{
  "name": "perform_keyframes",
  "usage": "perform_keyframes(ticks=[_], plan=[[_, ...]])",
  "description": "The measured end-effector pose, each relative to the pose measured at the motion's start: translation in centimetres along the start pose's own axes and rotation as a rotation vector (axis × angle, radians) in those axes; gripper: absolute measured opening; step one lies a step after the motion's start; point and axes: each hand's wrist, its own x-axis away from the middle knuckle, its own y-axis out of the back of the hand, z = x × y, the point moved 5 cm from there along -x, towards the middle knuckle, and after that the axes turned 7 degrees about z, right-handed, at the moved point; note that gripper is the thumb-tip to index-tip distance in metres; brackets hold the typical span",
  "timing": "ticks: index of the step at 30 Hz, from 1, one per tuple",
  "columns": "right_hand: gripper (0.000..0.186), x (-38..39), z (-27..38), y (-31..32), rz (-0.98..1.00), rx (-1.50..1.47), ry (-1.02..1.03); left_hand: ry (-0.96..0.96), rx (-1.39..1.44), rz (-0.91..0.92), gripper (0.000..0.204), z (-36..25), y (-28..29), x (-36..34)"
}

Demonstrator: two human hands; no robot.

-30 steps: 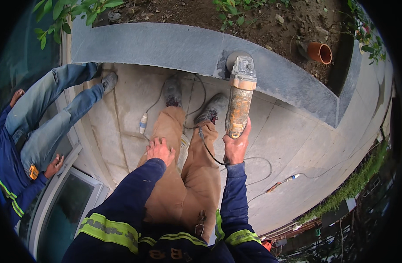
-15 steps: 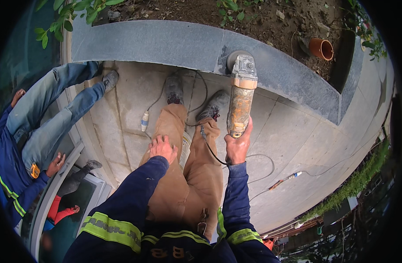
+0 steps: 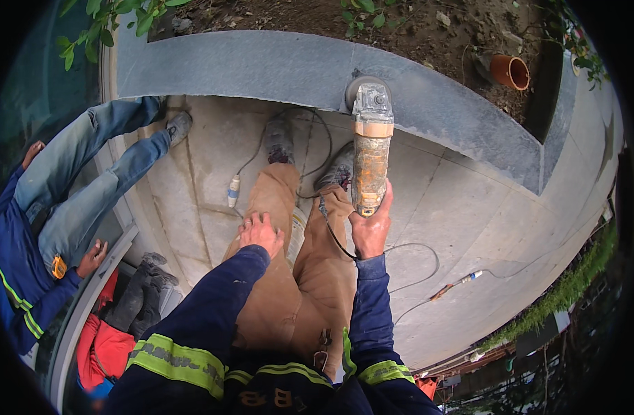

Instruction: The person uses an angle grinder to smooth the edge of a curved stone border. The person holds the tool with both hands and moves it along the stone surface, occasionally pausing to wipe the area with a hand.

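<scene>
My right hand (image 3: 372, 225) grips the rear end of a worn, dusty orange angle grinder (image 3: 372, 155). The grinder's round disc (image 3: 366, 84) lies against the top face of the grey stone curb (image 3: 261, 66), close to a joint between slabs. Its cable (image 3: 336, 238) runs from beside my hand over my right knee. My left hand (image 3: 261, 234) rests with its fingers stretched out on my left knee, on my brown trousers (image 3: 268, 290), and holds nothing.
At the left sits a person in jeans (image 3: 88, 176); another in red (image 3: 104, 349) is behind a frame. Cable connectors (image 3: 233, 191) lie on the paved floor (image 3: 462, 214), with a second joined plug (image 3: 462, 282) at right. An orange pot (image 3: 509, 72) lies in the soil bed beyond the curb.
The grinder and my right hand have shifted slightly left along the curb. The person in red has moved, showing more of the body and legs. My left hand stays on the knee.
</scene>
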Motion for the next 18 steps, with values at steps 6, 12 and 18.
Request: perform_keyframes(ticks=[6,12,18], plan=[[0.086,-1.1,1.0,-0.7,-0.042,-0.032,0.033,-0.018,0.021,-0.041,0.052,0.0,-0.3,0.1],[0.085,0.1,2.0,-1.4,-0.022,-0.054,0.03,-0.007,0.02,-0.03,0.051,-0.3,-0.1,0.1],[0.085,-0.1,2.8,-2.0,-0.038,-0.081,-0.013,-0.019,0.013,-0.065,0.05,0.2,-0.5,-0.1]])
